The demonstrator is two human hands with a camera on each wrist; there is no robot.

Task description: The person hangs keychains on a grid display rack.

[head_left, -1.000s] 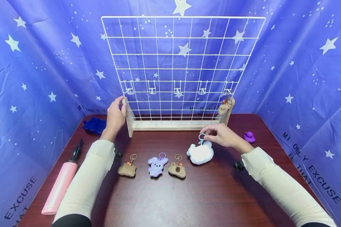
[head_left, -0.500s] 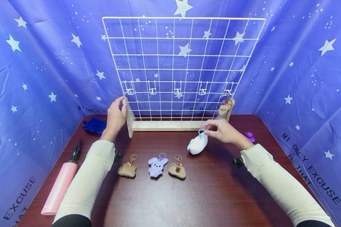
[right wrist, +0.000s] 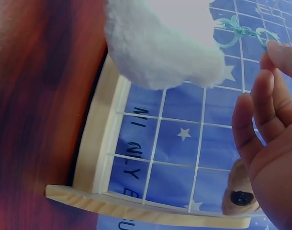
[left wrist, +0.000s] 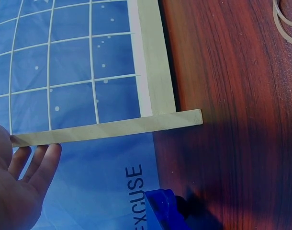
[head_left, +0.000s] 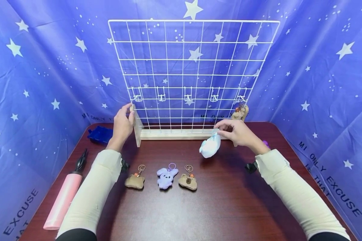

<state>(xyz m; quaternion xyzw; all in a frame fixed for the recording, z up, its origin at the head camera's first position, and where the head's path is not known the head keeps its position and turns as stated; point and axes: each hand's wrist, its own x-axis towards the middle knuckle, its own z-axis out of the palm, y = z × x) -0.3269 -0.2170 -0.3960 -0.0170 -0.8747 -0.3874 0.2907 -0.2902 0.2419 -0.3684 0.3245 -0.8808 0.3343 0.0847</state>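
Note:
My left hand (head_left: 123, 120) grips the top of the left wooden side post (left wrist: 107, 128) of a white wire grid rack (head_left: 175, 60). In the head view my right hand (head_left: 236, 132) pinches the light-blue ring (right wrist: 266, 36) of a white fluffy plush keychain (head_left: 210, 147). The plush hangs above the table, before the wooden base. Several white hooks (head_left: 187, 97) line one row of the grid. From the rightmost hook hangs a brown plush keychain (head_left: 238, 114), partly behind my right hand.
On the table lie a brown keychain (head_left: 134, 182), a purple bunny keychain (head_left: 166, 178) and a bear-like brown keychain (head_left: 188, 182). At left are a pink hand pump (head_left: 63, 201) and a blue tray (head_left: 100, 134). A purple duck (head_left: 266, 144) is mostly hidden behind my right wrist.
My right hand has raised the white plush keychain off the table toward the rack, and the plush has turned sideways. The left hand stays on the post.

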